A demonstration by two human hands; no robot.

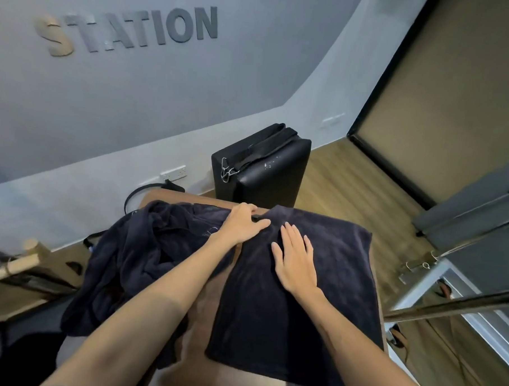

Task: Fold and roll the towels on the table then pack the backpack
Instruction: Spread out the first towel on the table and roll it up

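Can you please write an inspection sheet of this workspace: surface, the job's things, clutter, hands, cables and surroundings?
Surface: brown table, mostly covered by dark cloth.
Job's things: flat dark towel spread on the right; heap of dark towels crumpled on the left; backpack not identified.
Clutter: nothing seen on the table besides the towels.
Hands: left hand presses near the flat towel's far edge; right hand lies flat on it, fingers straight.
Cables: black cable looping near the wall socket.
Surroundings: black padded case on the wooden floor; grey wall with lettering.
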